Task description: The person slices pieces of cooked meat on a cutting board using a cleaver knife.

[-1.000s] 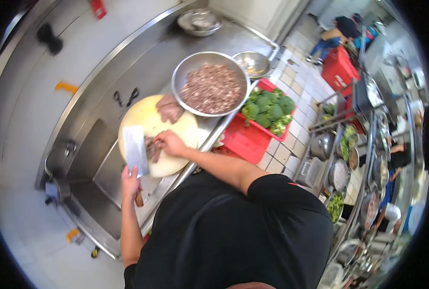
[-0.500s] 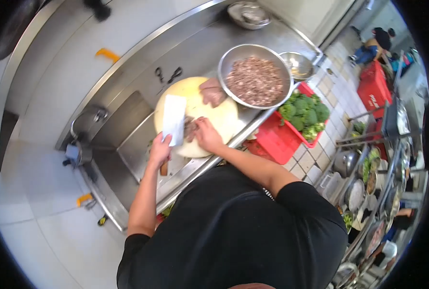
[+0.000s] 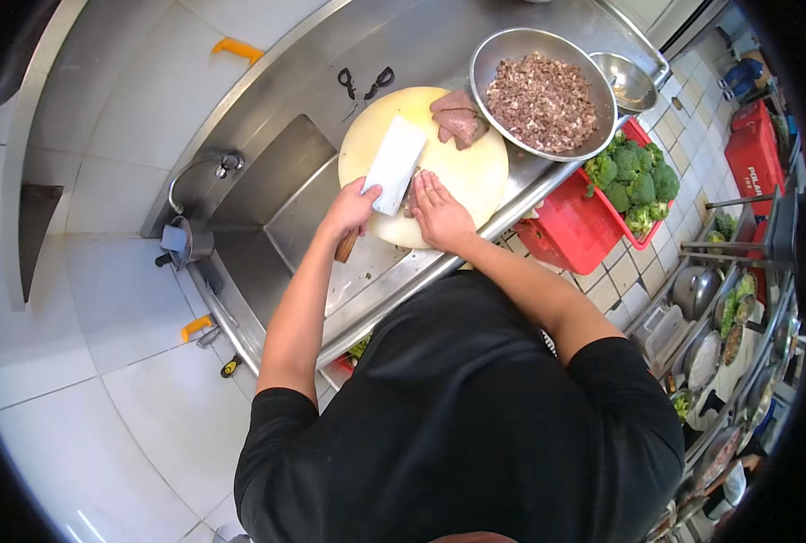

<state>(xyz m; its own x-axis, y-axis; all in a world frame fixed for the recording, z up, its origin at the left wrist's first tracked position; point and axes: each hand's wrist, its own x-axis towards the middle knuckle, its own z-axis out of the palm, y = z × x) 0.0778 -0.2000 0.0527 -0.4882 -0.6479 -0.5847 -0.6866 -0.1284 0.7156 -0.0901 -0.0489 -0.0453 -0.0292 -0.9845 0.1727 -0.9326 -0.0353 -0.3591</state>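
Note:
My left hand (image 3: 353,210) is closed round the wooden handle of a cleaver (image 3: 397,163), whose broad blade lies over the round cutting board (image 3: 376,118). Just right of the blade, my right hand (image 3: 445,219) rests flat on the board with its fingers stretched out. A little dark meat (image 3: 409,204) shows between the blade and these fingers; the rest of it is hidden. Larger slabs of meat (image 3: 459,118) lie at the board's far right side. Close by stands a big steel bowl (image 3: 481,68) of chopped meat (image 3: 548,101).
The board sits across a steel sink (image 3: 285,213). Black scissors (image 3: 380,81) lie behind it. Below the sink's right edge are a red crate (image 3: 566,231) and broccoli (image 3: 634,176). A smaller metal bowl (image 3: 616,68) is at the back right; shelves with pans stand farther right.
The view has shifted, so the sink and board appear farther up and right. My right hand has gone from curled fingers on the meat to lying flat. The cleaver stays in my left hand, its blade tilted more rightward.

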